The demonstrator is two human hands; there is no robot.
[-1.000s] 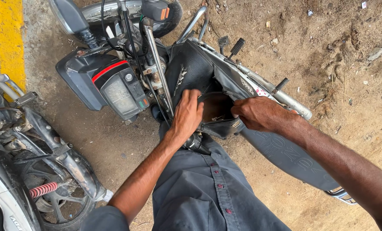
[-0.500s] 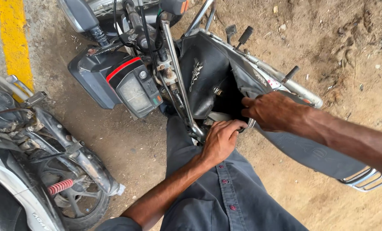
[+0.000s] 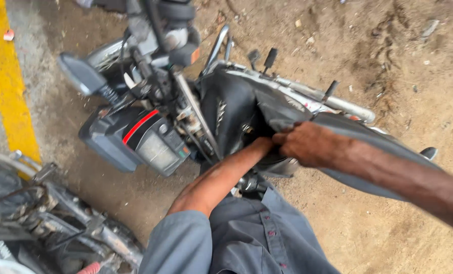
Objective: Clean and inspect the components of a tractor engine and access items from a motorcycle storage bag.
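Dirt ground is lying under a black motorcycle; the right hand is clamping its grip on the seat cover, while the left hand beside it is reaching underneath, grip hidden.

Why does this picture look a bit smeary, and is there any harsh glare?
Head view: motion blur softens everything, most at the handlebar at top and the second motorcycle at lower left; light is flat and even, no hard shadows; only a mild sheen on the black tank by the right hand.
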